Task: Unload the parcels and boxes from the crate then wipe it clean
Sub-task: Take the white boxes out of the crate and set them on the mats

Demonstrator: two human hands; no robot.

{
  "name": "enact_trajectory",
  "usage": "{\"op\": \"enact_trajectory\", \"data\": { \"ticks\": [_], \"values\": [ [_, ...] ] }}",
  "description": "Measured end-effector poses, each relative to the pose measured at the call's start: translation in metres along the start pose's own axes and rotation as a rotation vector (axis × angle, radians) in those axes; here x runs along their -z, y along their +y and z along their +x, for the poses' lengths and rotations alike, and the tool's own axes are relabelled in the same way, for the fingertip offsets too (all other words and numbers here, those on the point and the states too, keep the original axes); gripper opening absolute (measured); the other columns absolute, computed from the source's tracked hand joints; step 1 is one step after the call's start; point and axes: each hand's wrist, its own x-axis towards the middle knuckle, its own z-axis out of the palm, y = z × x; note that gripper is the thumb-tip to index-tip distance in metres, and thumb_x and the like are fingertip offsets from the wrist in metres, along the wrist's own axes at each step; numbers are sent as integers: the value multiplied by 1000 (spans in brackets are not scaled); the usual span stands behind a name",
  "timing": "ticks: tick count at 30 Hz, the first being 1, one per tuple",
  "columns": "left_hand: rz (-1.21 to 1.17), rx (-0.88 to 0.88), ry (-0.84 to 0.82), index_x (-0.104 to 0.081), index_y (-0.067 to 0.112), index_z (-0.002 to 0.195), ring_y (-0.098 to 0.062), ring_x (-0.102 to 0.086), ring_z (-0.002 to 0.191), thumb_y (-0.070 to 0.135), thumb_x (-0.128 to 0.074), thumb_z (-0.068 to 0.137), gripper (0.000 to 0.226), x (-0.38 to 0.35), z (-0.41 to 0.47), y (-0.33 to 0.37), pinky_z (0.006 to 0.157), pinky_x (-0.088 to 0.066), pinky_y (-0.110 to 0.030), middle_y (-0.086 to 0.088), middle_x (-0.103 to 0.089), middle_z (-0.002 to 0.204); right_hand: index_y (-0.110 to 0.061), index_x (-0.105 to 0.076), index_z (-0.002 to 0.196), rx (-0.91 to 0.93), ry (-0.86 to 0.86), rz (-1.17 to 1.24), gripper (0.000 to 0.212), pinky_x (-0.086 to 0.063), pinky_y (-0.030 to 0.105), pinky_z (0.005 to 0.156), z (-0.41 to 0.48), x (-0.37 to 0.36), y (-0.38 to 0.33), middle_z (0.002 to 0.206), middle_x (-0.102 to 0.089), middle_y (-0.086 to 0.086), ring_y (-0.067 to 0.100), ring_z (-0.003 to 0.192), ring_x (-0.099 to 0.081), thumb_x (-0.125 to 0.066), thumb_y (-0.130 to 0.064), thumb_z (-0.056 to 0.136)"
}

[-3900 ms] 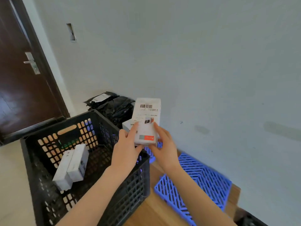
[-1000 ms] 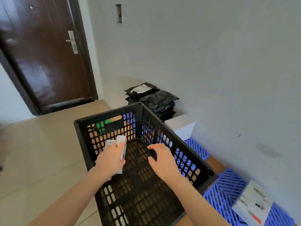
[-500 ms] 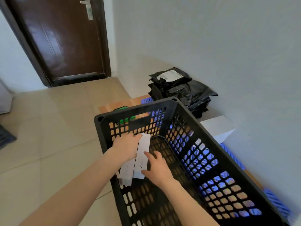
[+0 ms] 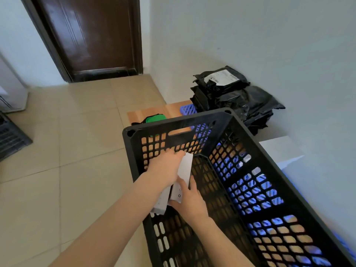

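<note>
Since half a second ago, right hand (image 4: pixel 189 201) has closed on the near end of the white boxes (image 4: pixel 185 168), thumb and fingers pinching; left hand (image 4: pixel 167 168) curls over their far end, gripping; boxes lie side by side along the black crate (image 4: pixel 238 135)'s left wall, long axis pointing away, between both hands.

Two long white cardboard boxes (image 4: pixel 185 167) lie side by side in the black perforated plastic crate (image 4: pixel 179 120) by its left wall, left hand (image 4: pixel 166 170) over them, right hand (image 4: pixel 189 201) at their near end. Black plastic mailer parcels (image 4: pixel 240 101) are stacked behind the crate; a white square box (image 4: pixel 279 149) sits, apparently, just right of it.
</note>
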Motion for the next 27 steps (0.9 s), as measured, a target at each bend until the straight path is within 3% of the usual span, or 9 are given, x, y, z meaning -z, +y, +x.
{"op": "enact_trajectory", "data": {
  "ticks": [6,9,12,15,19,21,24,27],
  "values": [
    [17,5,24,-33,28,142,-23,-50,116,14,-69,85,69,-2,-2,2,86,-51,-36,-4,-48,132,-49,-11,136,-35,36,94,84,-50,38,91,1,-2,7,156,-4,-5,26,125,-47,-65,-63,73],
    [0,8,5,-34,29,142,-22,-52,115,19,-73,82,72,-4,-1,3,85,-51,-36,-2,-48,131,-47,-17,134,-66,54,217,75,-54,28,84,-3,2,13,148,-20,-2,20,111,-56,-68,-44,79],
    [-3,-12,-35,-33,29,142,-22,-51,117,28,-77,78,78,-5,-1,2,88,-52,-38,-1,-48,133,-43,-25,136,-80,123,308,69,-55,21,81,-7,13,20,143,-25,-2,11,102,-53,-67,-26,84],
    [30,-31,-228,-29,30,146,-22,-50,121,40,-79,73,90,-5,-4,2,91,-49,-41,0,-46,137,-38,-33,138,-121,173,380,65,-48,14,70,-12,34,23,139,-30,-2,6,98,-43,-66,-21,85],
    [73,11,-495,-28,29,148,-23,-49,124,50,-79,70,95,-7,-16,8,98,-47,-41,-2,-46,142,-36,-38,135,-86,264,534,63,-57,32,82,-28,68,26,132,-35,-2,12,107,-46,-68,-21,81],
    [59,-5,-467,-29,27,147,-22,-50,121,55,-78,69,96,-6,-26,14,93,-47,-39,0,-48,140,-39,-41,131,-54,295,663,61,-60,35,77,-41,86,25,127,-37,-5,16,110,-48,-69,-20,80],
    [-29,-44,-319,-33,25,142,-16,-54,111,59,-75,69,91,-3,-45,29,87,-51,-36,3,-52,132,-41,-43,129,47,341,800,57,-60,28,64,-69,107,24,122,-37,-10,16,114,-46,-67,-18,82],
    [-246,-53,-110,-36,25,137,-11,-55,110,54,-76,71,82,-3,-72,55,89,-54,-38,7,-53,129,-36,-41,132,117,396,865,56,-60,28,67,-103,123,30,128,-39,-8,16,118,-46,-65,-16,85]
  ]
}}
